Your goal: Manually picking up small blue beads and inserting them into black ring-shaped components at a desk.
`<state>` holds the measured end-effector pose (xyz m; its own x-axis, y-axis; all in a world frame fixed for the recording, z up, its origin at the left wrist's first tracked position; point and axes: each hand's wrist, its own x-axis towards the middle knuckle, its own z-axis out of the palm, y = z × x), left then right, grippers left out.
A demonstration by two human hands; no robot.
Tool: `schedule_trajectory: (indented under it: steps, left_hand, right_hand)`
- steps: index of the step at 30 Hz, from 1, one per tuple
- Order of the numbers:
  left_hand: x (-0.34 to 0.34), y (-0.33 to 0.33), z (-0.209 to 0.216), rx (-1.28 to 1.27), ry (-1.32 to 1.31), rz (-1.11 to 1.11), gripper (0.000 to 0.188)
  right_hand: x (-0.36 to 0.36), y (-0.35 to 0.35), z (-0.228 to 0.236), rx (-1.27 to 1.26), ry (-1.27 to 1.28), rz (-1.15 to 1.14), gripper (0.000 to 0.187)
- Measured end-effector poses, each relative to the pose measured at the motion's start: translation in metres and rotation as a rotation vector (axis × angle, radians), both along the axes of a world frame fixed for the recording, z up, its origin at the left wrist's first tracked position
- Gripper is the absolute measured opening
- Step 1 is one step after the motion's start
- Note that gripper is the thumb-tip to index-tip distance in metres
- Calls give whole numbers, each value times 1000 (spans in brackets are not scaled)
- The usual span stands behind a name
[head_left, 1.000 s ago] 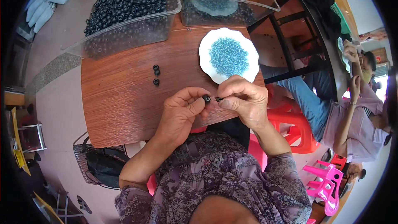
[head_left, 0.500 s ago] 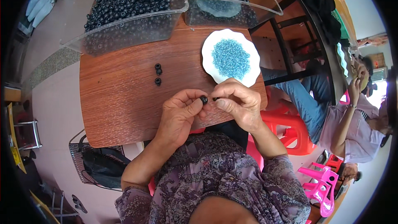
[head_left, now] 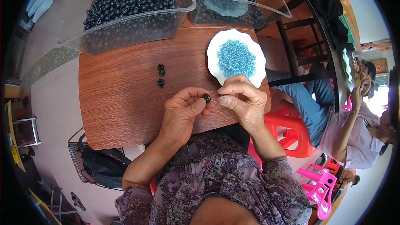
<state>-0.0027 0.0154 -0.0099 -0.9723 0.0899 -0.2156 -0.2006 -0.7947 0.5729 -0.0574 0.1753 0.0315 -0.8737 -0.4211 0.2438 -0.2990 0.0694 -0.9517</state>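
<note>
Between thumb and fingers of my left hand (head_left: 181,110) is a small round black part (head_left: 207,98), its ringed end facing up. My right hand (head_left: 246,103) is closed in a pinch just to the right, a short gap from it. A dark bit shows at those fingertips, too small to name. Close behind the right hand sits a white scalloped plate (head_left: 213,60) bearing a heap of tiny clear-blue beads (head_left: 236,57). Several similar black parts (head_left: 161,66) stand in a short row on the brown wooden table (head_left: 121,100), left of the plate.
Two clear plastic bins line the table's far edge, the left bin (head_left: 125,37) and the right bin (head_left: 225,18), both holding many black parts. A red stool (head_left: 289,133) stands to the right, with a pink stool (head_left: 321,187) nearer. Another person (head_left: 348,137) sits at far right.
My right hand has drawn slightly right, widening the gap to the black part. The dark bit at its fingertips shows less. My left hand keeps its hold.
</note>
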Motion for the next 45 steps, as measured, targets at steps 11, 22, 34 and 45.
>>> schedule_trajectory:
  steps: [11, 22, 34, 45]
  left_hand:
    - [4, 3, -3, -138, 65, 59, 19]
    - [5, 5, 3, -263, 70, 136, 17]
    - [0, 5, 1, -113, -32, 93, 15]
    - [-3, 7, 12, -7, -107, 177, 13]
  right_hand:
    - [8, -14, 1, -95, -233, -30, 16]
    - [9, -11, 4, 71, -104, -4, 13]
    - [11, -21, 6, 177, 70, -56, 15]
    - [11, -32, -8, 378, 702, -166, 39]
